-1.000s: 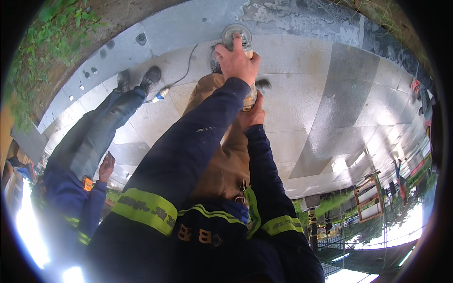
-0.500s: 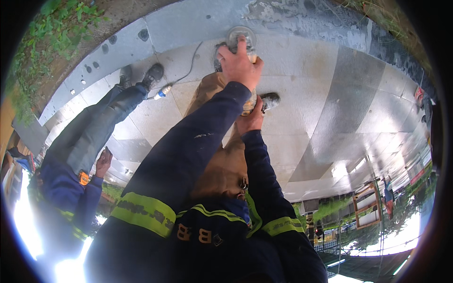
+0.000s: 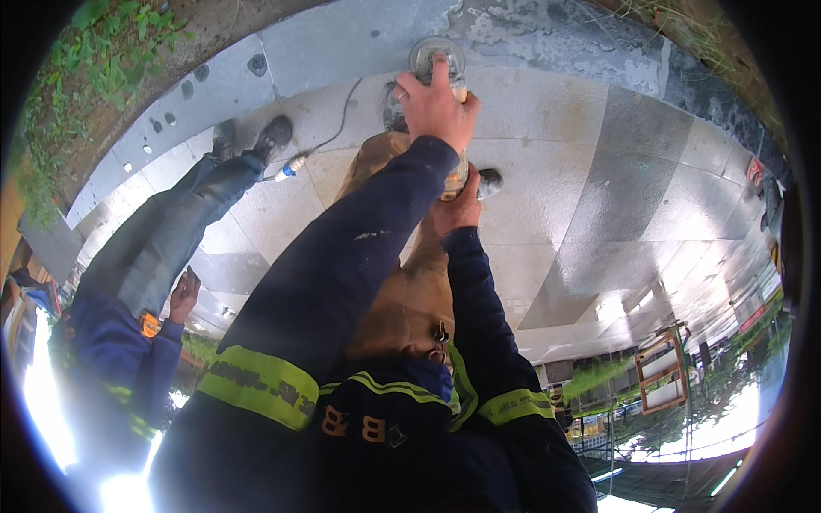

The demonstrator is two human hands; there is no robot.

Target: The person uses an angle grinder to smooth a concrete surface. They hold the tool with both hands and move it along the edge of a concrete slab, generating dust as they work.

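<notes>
A hand-held angle grinder (image 3: 451, 186) with a round disc at its far end lies between my hands, its long body pointing away from me. The disc rests at the grey stone edging strip (image 3: 342, 38). My left hand (image 3: 440, 109) is wrapped over the front of the grinder, one finger stretched forward over the disc. Closer to me, my right hand (image 3: 460, 208) grips the rear of the body. My hands and left forearm hide much of the tool. Both my shoes show beside it, one on either side.
Another person (image 3: 162, 231) stands at the left, with one hand (image 3: 184, 295) hanging. A dark cable (image 3: 346, 115) with a blue-and-white connector (image 3: 292, 167) lies on the wet paving slabs (image 3: 522, 197). Soil and green plants (image 3: 111, 51) border the far left. A wooden frame (image 3: 661, 372) stands at the right.
The grinder and both my hands have shifted slightly farther away, onto the grey edging strip. My grip looks the same.
</notes>
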